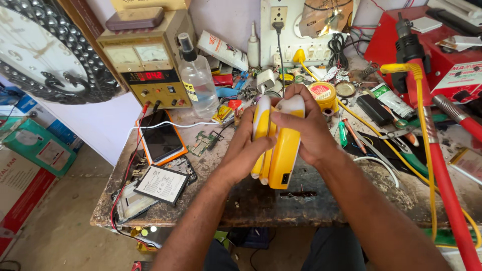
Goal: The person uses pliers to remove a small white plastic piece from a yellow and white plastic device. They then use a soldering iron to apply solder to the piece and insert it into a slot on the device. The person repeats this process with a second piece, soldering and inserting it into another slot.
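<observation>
Head view: both hands on the yellow-white device (279,150), held up over the counter (311,198) near its front edge. Left hand (240,153) wraps its left side, grip closed on it. Right hand (307,129) clamps top and right side, fingers (283,119) across the white top. Phone (160,140) left, spray bottle (197,78) behind.

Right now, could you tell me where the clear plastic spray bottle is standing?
In the head view, the clear plastic spray bottle stands upright at the bench's back left, just right of the tan metal power supply and behind the phone in its orange case.
</observation>
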A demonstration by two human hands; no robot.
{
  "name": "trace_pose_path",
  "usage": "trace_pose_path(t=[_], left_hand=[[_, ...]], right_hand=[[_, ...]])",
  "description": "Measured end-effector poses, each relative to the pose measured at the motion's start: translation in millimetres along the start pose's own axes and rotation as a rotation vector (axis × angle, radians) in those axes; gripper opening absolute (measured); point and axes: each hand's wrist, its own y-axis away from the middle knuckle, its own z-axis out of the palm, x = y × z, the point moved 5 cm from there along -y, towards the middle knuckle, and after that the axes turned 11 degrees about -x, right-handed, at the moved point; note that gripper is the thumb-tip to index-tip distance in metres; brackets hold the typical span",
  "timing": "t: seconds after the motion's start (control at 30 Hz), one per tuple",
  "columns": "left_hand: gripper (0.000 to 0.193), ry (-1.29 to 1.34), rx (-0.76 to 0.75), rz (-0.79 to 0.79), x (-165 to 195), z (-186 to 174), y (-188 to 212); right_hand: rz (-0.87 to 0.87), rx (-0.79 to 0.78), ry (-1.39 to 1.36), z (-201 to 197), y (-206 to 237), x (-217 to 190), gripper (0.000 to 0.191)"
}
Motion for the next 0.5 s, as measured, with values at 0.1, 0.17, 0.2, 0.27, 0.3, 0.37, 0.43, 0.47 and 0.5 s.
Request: trace_pose_path(t=[0.1,0.17,0.2,0.27,0.3,0.37,0.43,0.47,0.5], left_hand=[[0.068,-0.052,0.004,0.049,-6.9,-1.4,-3.6],[0.069,-0.033,0.034,0.159,-9.4,-4.1,-9.1],[0.069,-0.008,0.100,0.125,-14.4,-8.3,-12.0],[0.068,0.049,0.233,0.049,-22.7,-13.8,-14.6],[0.070,0.051,0.227,0.086,-20.2,-14.5,-16.5],[0.075,0.061,0.212,0.160,-11.2,-15.4,-19.0],[0.078,-0.149,0.183,0.305,6.4,-8.5,-15.3],[0.081,-0.265,0.167,0.386,16.6,-5.4,-13.7],[0.086,-0.397,0.267,0.404,24.1,-6.3,-10.2]], right_hand=[[-0.023,0.007,-0.015,-9.7,-0.7,-3.5,0.036],[-0.076,0.039,-0.004,-14.9,0.1,-6.6,0.036],[-0.117,0.062,0.010,-16.9,1.7,-8.6,0.037],[-0.165,0.124,0.009,-20.5,7.7,-11.8,0.038],[-0.182,0.158,-0.005,-22.4,9.8,-14.1,0.038],[-0.234,0.182,-0.008,-22.2,12.5,-20.8,0.039],[-0.286,0.160,0.013,-16.2,15.6,-28.3,0.041],[-0.361,0.187,0.107,-12.8,18.3,-35.0,0.044],[-0.436,0.214,0.203,-7.8,22.9,-41.5,0.046]])
